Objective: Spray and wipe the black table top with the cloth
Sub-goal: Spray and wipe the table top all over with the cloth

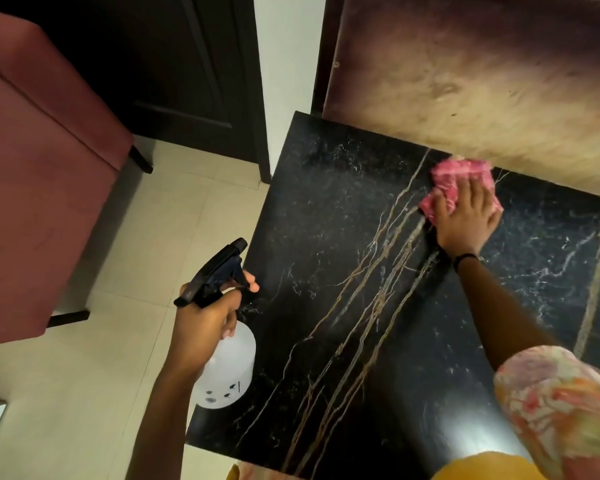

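Wiping looks underway: my right hand [465, 216] lies flat, fingers straight, pressing the pink cloth [459, 183] onto the black table top [343, 237] at about one o'clock, near its far edge. My left hand [205, 327] curls round the neck of the spray bottle [227, 368], at eight o'clock off the table's left edge, forefinger by the trigger. I judge spraying at least begun, though no wet patch shows plainly; most of the marble still awaits the cloth. Small dark marks sit low on the bottle, too blurred to read.
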Demonstrator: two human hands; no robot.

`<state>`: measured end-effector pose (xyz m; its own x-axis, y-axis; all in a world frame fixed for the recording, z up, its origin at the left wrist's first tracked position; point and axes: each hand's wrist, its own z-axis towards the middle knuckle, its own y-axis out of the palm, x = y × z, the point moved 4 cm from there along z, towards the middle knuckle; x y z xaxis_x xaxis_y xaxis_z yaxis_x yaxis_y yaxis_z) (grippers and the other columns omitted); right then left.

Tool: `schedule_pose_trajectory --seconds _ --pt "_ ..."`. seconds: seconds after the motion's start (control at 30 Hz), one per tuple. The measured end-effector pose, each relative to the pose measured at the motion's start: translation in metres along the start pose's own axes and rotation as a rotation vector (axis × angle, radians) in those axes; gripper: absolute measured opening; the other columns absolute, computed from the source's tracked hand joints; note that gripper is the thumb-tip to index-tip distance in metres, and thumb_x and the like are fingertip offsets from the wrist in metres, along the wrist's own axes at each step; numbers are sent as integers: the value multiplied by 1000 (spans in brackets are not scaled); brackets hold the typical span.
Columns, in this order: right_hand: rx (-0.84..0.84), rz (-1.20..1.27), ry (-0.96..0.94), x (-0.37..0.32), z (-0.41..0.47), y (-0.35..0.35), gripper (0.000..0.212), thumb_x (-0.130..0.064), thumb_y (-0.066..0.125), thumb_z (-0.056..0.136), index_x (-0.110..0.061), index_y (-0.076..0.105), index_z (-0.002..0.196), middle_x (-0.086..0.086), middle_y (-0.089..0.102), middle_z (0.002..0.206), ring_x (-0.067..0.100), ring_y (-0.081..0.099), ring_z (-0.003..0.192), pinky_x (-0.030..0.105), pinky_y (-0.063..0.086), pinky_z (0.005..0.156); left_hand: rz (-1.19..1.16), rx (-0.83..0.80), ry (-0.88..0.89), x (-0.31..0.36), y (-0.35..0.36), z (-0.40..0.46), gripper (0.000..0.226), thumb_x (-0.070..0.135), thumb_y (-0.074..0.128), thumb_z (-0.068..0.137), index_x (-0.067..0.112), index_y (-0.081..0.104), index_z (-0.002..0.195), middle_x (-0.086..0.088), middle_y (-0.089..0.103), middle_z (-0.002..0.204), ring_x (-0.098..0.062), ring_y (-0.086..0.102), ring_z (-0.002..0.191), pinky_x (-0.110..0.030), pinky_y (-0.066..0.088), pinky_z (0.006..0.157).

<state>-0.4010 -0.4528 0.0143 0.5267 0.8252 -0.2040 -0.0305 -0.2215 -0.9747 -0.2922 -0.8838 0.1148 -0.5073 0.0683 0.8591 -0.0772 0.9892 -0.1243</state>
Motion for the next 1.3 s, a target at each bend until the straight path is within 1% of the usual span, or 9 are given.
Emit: schedule_pose_trajectory --seconds 0.13,0.23,0.37,0.5,0.67,0.73,0.9,1.1,1.3 --pt "95 89 365 35 -67 -4 71 -60 27 93 -20 23 151 11 19 160 34 12 147 58 3 117 10 7 1 -7 -6 -19 23 -4 53 77 11 70 84 -7 44 44 -11 28 30 -32 30 49" --pt "52 91 337 0 -115 12 67 -56 32 98 -21 15 153 11 12 161 36 7 147 60 -2 115 33 21 -29 -19 -11 -32 19 -10 48 84 -4 66 87 -6 38 40 -10 29 28 -32 32 53" --pt "-71 12 -33 -89 -165 39 67 -58 27 97 -25 10 153 6 6 161 30 2 148 55 -9 113 95 -5 -25 -29 -16 -56 20 -9 48 85 -4 66 91 4 37 33 -10 31 29 -29 35 51" --pt "-184 -61 -518 -152 -244 57 60 -55 29 96 -27 25 150 3 23 159 29 13 148 57 -6 114 130 -41 13 -37 -20 -80 25 -11 46 85 -2 68 94 2 37 35 -12 28 31 -27 33 46" --pt "-279 -146 -985 -104 -334 59 58 -61 27 94 -31 38 143 -1 41 150 26 27 143 54 8 119 123 -30 -9 -59 -24 -102 16 -11 47 84 -19 55 95 -4 34 41 -12 27 30 -27 31 45" --pt "-258 -181 -1033 -67 -325 47 59 -62 28 94 -34 35 144 -2 38 152 24 26 144 53 10 119 123 -32 -14 -68 -24 -110 15 -11 46 84 -19 56 92 2 36 36 -12 28 29 -28 31 45" --pt "-175 -137 -562 21 -243 6 68 -66 15 91 -31 27 148 -1 23 159 23 15 148 51 1 118 147 -65 50 -80 -27 -135 24 -12 44 84 -3 66 87 -3 45 43 -12 26 31 -22 31 38" --pt "-30 26 126 171 -244 -26 66 -59 33 95 -24 25 151 2 15 161 28 11 148 56 5 118 184 -55 91 -91 -38 -163 30 -10 46 83 7 70 88 -9 35 42 -12 25 30 -19 31 39" --pt "41 82 244 177 -370 -17 68 -54 29 92 -17 28 150 13 19 159 35 10 147 60 1 117 212 -59 108 -94 -38 -187 28 -7 46 85 7 70 87 3 35 31 -13 27 30 -22 30 40"
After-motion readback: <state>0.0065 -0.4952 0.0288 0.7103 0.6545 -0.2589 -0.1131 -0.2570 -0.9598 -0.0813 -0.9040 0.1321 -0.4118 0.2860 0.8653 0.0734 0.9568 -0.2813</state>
